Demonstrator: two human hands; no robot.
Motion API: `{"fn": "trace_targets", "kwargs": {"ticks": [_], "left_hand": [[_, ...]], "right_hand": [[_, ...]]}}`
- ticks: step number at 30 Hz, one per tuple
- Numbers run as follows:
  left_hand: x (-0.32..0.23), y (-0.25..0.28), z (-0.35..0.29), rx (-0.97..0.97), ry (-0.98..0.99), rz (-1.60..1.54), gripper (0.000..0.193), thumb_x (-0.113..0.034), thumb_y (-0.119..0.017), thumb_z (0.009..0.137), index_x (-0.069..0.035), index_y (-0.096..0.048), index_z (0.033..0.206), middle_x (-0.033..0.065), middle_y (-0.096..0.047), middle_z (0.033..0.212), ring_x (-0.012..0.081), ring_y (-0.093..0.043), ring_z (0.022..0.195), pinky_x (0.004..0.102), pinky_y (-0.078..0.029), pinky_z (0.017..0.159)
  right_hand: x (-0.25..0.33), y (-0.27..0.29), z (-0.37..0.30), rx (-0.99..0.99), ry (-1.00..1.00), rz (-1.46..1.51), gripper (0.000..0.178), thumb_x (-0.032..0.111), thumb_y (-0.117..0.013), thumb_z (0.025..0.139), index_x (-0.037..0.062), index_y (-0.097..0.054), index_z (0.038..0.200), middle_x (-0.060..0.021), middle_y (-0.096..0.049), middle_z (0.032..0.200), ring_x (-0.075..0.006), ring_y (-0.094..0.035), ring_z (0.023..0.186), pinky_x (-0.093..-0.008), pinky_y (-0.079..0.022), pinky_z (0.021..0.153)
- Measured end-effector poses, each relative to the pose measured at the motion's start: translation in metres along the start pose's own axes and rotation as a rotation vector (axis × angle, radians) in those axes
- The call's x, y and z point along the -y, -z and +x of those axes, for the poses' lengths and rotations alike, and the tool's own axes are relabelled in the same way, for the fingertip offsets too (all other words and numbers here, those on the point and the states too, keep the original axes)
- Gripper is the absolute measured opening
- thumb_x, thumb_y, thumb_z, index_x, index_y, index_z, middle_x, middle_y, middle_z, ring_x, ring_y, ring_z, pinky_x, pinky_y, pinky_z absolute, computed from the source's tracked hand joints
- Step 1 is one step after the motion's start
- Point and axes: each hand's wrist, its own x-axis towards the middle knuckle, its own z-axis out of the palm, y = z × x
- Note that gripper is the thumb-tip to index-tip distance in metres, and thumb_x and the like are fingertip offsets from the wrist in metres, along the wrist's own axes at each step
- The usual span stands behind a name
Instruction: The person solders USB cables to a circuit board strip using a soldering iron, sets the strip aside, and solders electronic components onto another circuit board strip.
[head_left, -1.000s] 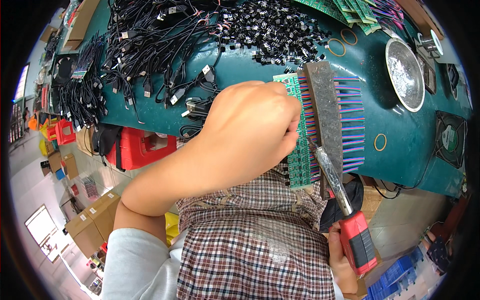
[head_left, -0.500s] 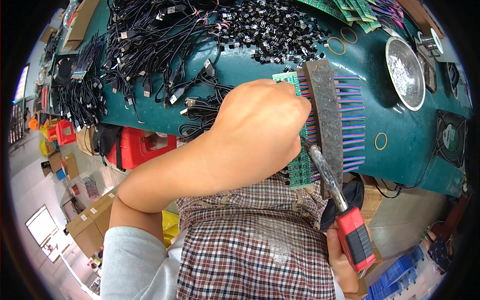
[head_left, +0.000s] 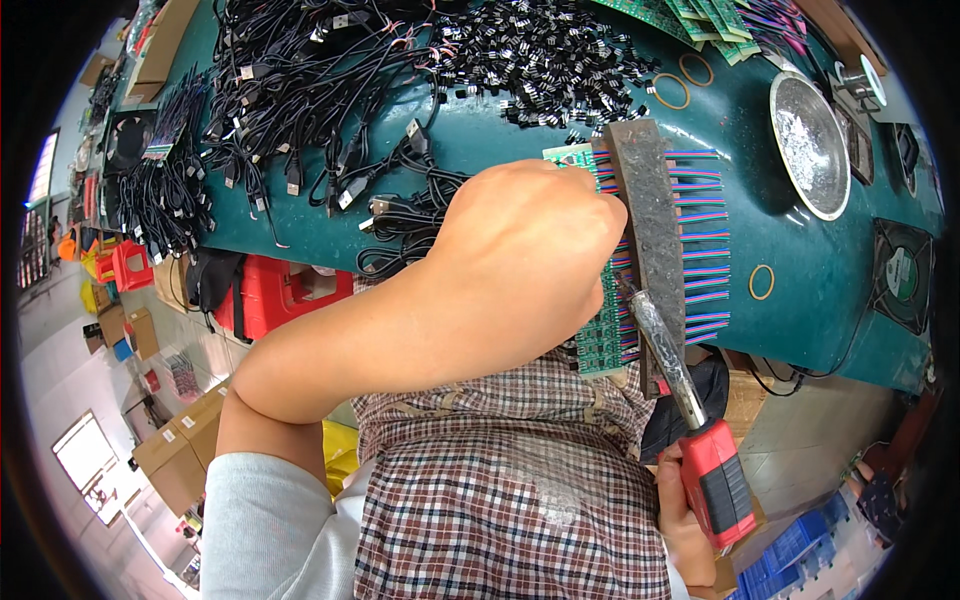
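A dark green worktop (head_left: 500,150) fills the upper half of the view, in what looks like a workshop with cardboard boxes on the floor at 8 o'clock. Black cables with plugs (head_left: 290,80) lie in a big pile at 11 o'clock, and small black parts (head_left: 540,50) are spread at 12 o'clock. A round metal dish (head_left: 810,140) stands at 2 o'clock, with rubber bands beside it.

Near the centre a green circuit board (head_left: 600,330) lies at the near edge of the worktop, with a row of coloured wires (head_left: 705,240) going out to its right. A grey metal bar (head_left: 645,220) lies across these wires; I judge it is there as a weight, to keep them flat and in line.

The left hand (head_left: 520,260) is curled into a loose fist and presses down on the board, covering most of it; what its fingers pinch underneath I cannot tell. The right hand (head_left: 685,520), at 5 o'clock, is closed around the red handle of a soldering iron (head_left: 690,410), and the metal shaft points up toward the wires, the tip at the board just beside the left hand.
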Motion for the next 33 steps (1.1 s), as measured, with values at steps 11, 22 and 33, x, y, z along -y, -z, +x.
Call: {"fn": "trace_targets", "kwargs": {"ticks": [11,22,33], "left_hand": [[-0.007,0.001,-0.013,-0.089,0.004,0.125,0.015,-0.01,-0.079,0.075,-0.007,-0.065,0.076,0.0098,-0.064,0.079,0.0325,-0.065,0.077,0.044,-0.052,0.068],[0.063,0.029,-0.019,-0.437,0.444,0.46,0.025,-0.03,-0.082,0.088,-0.007,-0.073,0.089,0.006,-0.063,0.081,0.0248,-0.064,0.073,0.0383,-0.051,0.067],[0.072,0.035,-0.034,-0.761,0.391,-0.114,0.012,-0.006,-0.078,0.089,0.001,-0.069,0.091,0.0084,-0.071,0.106,0.0182,-0.072,0.091,0.03,-0.06,0.083]], "right_hand": [[-0.014,0.002,-0.032,-0.034,-0.193,0.051,0.02,0.001,-0.077,0.069,0.0001,-0.067,0.086,-0.0121,-0.061,0.077,-0.029,-0.059,0.063,-0.0354,-0.047,0.057],[-0.018,0.002,-0.034,-0.067,-0.173,0.06,0.019,0.007,-0.076,0.074,0.0015,-0.064,0.088,-0.0121,-0.059,0.076,-0.031,-0.057,0.061,-0.0374,-0.046,0.056],[-0.004,0.005,-0.027,-0.112,-0.123,-0.124,0.019,0.012,-0.079,0.08,0.0015,-0.069,0.092,-0.0156,-0.064,0.085,-0.0354,-0.063,0.07,-0.041,-0.053,0.066]]}}
